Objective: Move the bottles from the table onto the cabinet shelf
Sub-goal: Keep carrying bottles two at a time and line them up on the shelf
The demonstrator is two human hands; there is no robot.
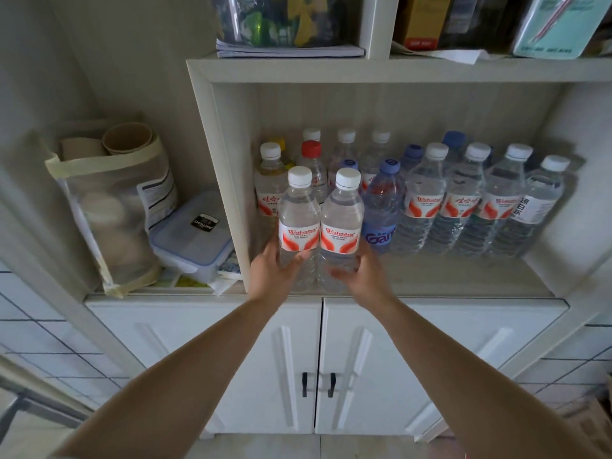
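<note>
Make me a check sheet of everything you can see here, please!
Surface: pale shelf, front right part bare.
Job's things: two white-capped bottles, left bottle and right bottle, upright, side by side at the shelf's front left; more bottles stand in rows behind.
Clutter: bag of cups and lidded box in the compartment to the left; books above.
Hands: left hand grips the left bottle; right hand grips the right bottle.
Cables: nothing seen.
Surroundings: closed cabinet doors below, tiled floor.
</note>
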